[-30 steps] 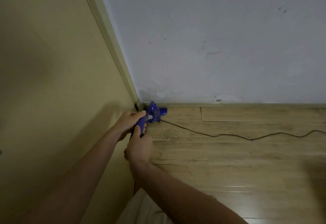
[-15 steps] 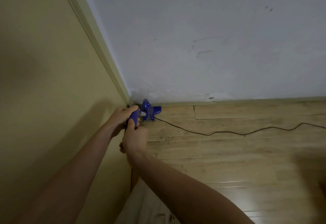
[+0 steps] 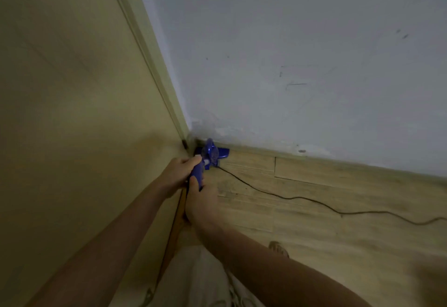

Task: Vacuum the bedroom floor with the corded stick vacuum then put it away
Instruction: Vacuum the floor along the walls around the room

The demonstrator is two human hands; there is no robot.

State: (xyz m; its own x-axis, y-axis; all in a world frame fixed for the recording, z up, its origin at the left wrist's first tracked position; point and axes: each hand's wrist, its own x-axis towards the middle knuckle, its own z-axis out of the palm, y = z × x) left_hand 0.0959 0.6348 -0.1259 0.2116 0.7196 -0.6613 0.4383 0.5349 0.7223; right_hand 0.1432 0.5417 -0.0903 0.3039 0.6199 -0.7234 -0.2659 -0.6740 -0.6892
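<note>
The blue stick vacuum [image 3: 212, 154] stands in the corner where the yellow panel meets the white wall, its floor head against the skirting. My left hand [image 3: 177, 172] grips the blue handle from the left. My right hand [image 3: 200, 200] grips the same handle just below, thumb up along it. Most of the stick is hidden behind my hands. A thin dark power cord [image 3: 302, 199] trails from the vacuum across the wooden floor [image 3: 338, 222] to the right edge.
A tall yellow panel [image 3: 72, 113] fills the left side. The scuffed white wall [image 3: 290, 64] closes the back, with a skirting board [image 3: 338, 161] along its foot. My foot in a sandal [image 3: 278, 248] shows lower down, beside my light trousers [image 3: 198, 280].
The view has tilted and swung, so the corner now sits more to the middle. Both hands keep their grip on the handle, and the vacuum stays in the corner.
</note>
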